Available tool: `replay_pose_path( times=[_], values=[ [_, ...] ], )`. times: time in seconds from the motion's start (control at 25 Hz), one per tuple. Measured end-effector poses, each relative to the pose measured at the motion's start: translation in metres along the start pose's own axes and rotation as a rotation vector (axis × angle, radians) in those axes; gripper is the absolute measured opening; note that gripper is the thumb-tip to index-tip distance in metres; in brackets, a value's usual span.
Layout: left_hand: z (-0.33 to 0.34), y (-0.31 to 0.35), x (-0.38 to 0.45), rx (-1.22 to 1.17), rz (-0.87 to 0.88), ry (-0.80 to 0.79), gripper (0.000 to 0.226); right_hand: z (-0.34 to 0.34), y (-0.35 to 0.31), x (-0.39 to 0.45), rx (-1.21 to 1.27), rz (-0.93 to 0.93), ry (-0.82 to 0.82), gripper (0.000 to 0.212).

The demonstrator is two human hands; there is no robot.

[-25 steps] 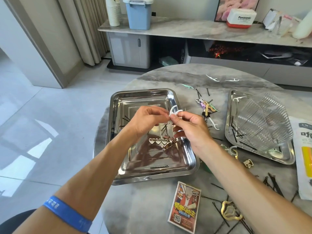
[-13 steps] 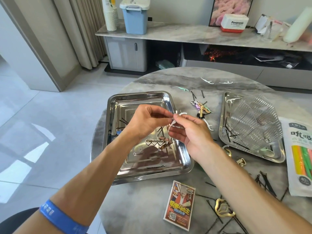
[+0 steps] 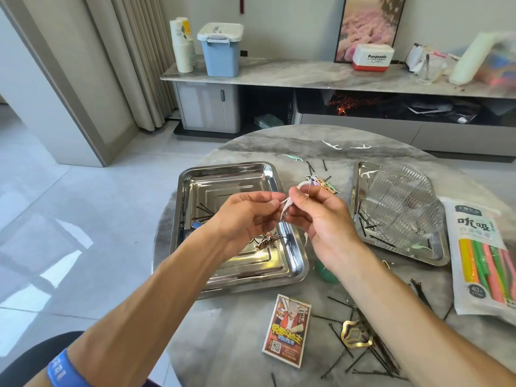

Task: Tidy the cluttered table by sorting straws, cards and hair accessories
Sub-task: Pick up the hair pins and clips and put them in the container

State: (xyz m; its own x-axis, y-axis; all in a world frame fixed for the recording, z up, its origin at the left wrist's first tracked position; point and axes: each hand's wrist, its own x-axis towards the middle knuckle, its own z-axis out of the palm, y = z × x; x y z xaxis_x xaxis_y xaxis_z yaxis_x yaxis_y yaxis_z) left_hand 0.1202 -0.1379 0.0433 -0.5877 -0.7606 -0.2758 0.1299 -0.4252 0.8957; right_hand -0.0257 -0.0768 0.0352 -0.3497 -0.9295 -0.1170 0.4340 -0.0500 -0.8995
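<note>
At centre frame, the left hand (image 3: 245,219) and the right hand (image 3: 321,219) each pinch a small white floss pick (image 3: 287,205) between curled fingers, holding it above the steel tray (image 3: 223,177) on the round marble worktop (image 3: 251,331). A card (image 3: 287,329) lies at lower centre, black hairpins (image 3: 371,356) and a gold hair clip (image 3: 354,336) at lower right. A pack of coloured straws (image 3: 485,261) lies at the right edge beside a second tray (image 3: 360,174).
</note>
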Motion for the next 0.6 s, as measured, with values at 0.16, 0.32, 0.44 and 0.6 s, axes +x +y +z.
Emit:
replay_pose_path(
  times=[0.16,0.32,0.44,0.6],
  values=[
    [0.006,-0.002,-0.008,0.135,0.072,-0.064,0.018,0.006,0.003,-0.002,-0.054,-0.032,-0.008,0.019],
    [0.006,0.002,-0.01,0.246,0.182,0.052,0.018,0.017,0.016,0.005,-0.086,-0.039,0.027,0.021],
    [-0.009,0.014,-0.004,0.156,0.14,0.248,0.019,0.02,0.031,0.023,-0.201,-0.009,0.132,0.012],
    [-0.036,0.018,0.007,-0.025,0.031,0.41,0.023,0.009,0.049,0.058,-1.146,-0.16,0.085,0.014]
  ],
)
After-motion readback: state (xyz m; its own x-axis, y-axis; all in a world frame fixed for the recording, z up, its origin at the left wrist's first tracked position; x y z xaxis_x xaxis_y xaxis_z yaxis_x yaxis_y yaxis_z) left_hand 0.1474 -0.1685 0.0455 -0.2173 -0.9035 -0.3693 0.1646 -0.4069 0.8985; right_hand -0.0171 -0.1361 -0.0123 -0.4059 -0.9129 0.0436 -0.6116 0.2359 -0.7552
